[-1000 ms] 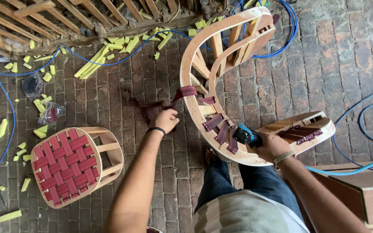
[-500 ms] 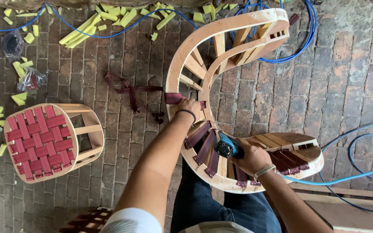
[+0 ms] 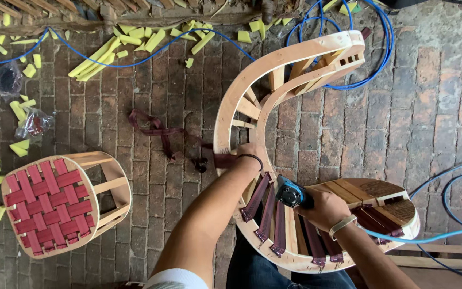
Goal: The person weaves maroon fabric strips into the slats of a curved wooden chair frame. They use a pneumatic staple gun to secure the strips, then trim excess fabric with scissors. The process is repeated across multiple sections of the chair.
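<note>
Pulling a dark red strap [image 3: 225, 159] tight over the curved wooden chair frame [image 3: 231, 101], the left hand [image 3: 249, 156] has its fingers closed on the strap, while the right hand [image 3: 324, 206], just beside, grips a blue stapler tool [image 3: 291, 192].

I'm looking down into a furniture workshop: brick floor [image 3: 434, 107] littered with yellow foam offcuts [image 3: 97, 56], blue air hoses [image 3: 370, 32] looping across the top of the frame, a bare wooden chair frame [image 3: 252, 80] at centre and a webbed stool [image 3: 49, 208] lower left.
</note>
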